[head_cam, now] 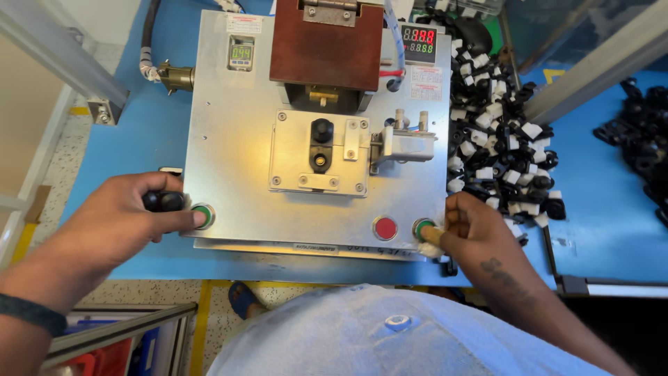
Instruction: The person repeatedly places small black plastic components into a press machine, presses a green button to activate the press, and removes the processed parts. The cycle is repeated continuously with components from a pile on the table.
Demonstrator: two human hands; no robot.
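Observation:
A metal bench press (236, 146) stands on a blue table (139, 132). My left hand (122, 219) holds a small black part (163, 201) and its thumb rests on the left green button (202, 216). My right hand (473, 226) touches the right green button (422, 228) with a taped fingertip. A red button (385, 228) sits just left of that. One black part (321, 143) sits in the fixture plate (292, 170) under the brown press head (325, 43).
A heap of black parts with white tabs (497, 132) lies to the right of the machine. More black parts (640, 132) lie at the far right. Two small digital displays (419, 42) sit on the machine's top. A bin frame (118, 334) stands below left.

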